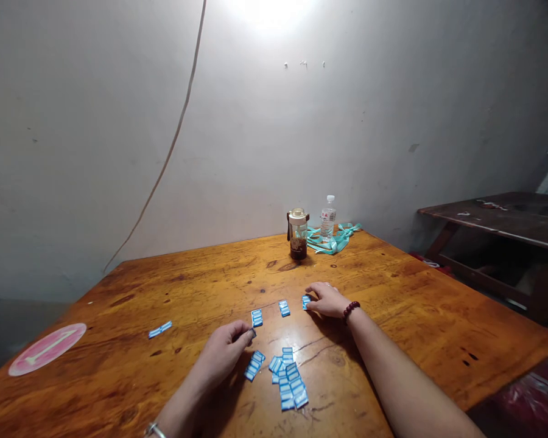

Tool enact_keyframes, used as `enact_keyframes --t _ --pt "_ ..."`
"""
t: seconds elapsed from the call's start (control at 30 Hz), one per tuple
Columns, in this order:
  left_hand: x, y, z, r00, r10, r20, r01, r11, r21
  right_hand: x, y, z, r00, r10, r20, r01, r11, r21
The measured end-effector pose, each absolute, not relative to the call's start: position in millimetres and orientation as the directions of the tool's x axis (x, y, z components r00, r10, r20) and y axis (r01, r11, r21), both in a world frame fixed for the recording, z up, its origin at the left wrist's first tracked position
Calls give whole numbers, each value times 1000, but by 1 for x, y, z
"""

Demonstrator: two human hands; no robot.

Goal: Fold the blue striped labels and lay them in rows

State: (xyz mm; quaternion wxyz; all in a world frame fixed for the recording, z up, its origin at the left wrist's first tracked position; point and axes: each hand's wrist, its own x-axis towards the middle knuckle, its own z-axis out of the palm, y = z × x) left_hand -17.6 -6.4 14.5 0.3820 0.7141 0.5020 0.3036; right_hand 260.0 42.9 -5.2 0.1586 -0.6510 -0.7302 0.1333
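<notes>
My left hand pinches a small dark-edged piece between thumb and fingers, just below a blue-and-white card. My right hand, with a beaded bracelet at its wrist, has its fingers around another blue-and-white card lying on the table. Between the hands lies a similar card. Nearer the front is an overlapping pile of such cards, with a small group to its left. Two narrow blue-and-white pieces lie farther left.
On the wooden table, a lidded jar with dark contents stands near the back, beside a clear bottle and turquoise ribbon. A pink oval mark is at the left. Another dark table stands at the right.
</notes>
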Motion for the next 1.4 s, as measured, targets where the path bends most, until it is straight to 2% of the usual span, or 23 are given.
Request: enact_keyframes --t 0.13,0.23,0.47,0.63,0.73,0.83,0.87,0.93,1.0,1.1,1.23,1.3,1.4 --pt "-20 -9 15 363 928 89 662 -324 676 260 46 -7 -64 994 84 909 93 -406" --pt "-21 -10 15 382 920 90 698 -351 624 256 47 -8 -46 995 89 912 79 -403" --pt "-18 -9 19 325 925 196 633 -367 681 250 50 -8 -18 998 62 881 45 -471" --pt "-11 -9 20 268 931 248 531 -358 768 249 50 -5 -15 999 38 774 36 -632" --pt "-4 -13 20 235 954 187 419 -273 866 237 42 3 -91 995 48 650 96 -754" --pt "5 -19 19 268 963 3 165 -49 985 214 25 12 -225 970 94 462 191 -866" --pt "8 -21 19 295 952 -81 42 72 997 206 18 14 -305 946 110 257 193 -947" --pt "12 -25 18 412 888 -204 -161 292 943 190 6 16 -392 913 111 8 124 -992" --pt "13 -29 17 500 829 -250 -262 420 869 178 -3 15 -426 901 78 -97 41 -994" --pt "12 -31 17 544 798 -258 -306 475 825 169 -8 11 -432 902 28 -125 -29 -992" --pt "11 -32 20 556 793 -250 -300 472 829 168 -7 9 -422 906 28 -128 -29 -991" --pt "11 -32 22 557 792 -248 -300 471 830 168 -8 10 -399 914 73 -83 43 -996" --pt "11 -31 20 549 802 -235 -341 472 813 165 -13 14 -356 907 223 66 263 -963"
